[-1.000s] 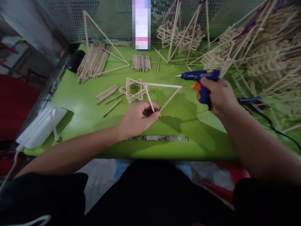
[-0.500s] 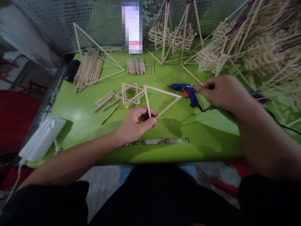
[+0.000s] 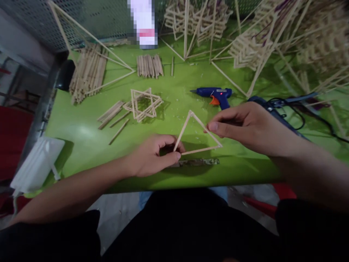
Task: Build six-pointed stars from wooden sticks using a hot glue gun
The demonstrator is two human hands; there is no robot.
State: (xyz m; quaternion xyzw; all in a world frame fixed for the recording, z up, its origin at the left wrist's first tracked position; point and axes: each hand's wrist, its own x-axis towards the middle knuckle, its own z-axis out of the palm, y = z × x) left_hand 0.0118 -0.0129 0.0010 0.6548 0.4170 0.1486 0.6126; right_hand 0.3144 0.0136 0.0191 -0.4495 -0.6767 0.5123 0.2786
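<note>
A triangle of thin wooden sticks [image 3: 200, 149] is pinched at its left corner by my left hand [image 3: 155, 154]. My right hand [image 3: 240, 127] has its thumb and finger closed on the triangle's right side. Behind my right hand lies a blue glue gun [image 3: 214, 93] with an orange trigger and a small red light, its nozzle pointing left. A star-shaped stack of sticks [image 3: 143, 104] rests on the green table [image 3: 174, 180], left of the glue gun. Beside it are several loose sticks [image 3: 111, 112]. A flat, stained strip [image 3: 199, 162] lies just beyond the table's front edge.
Bundles of sticks [image 3: 88, 71] and short sticks [image 3: 149, 66] lie at the back. Stacked stick frames [image 3: 251, 49] crowd the back right. A white object [image 3: 38, 163] sits at the left edge. Black cable [image 3: 321, 122] runs at the right.
My right hand has come from beside the glue gun to the triangle and closed on it. The triangle has turned, with one corner now pointing away. The view has shifted slightly.
</note>
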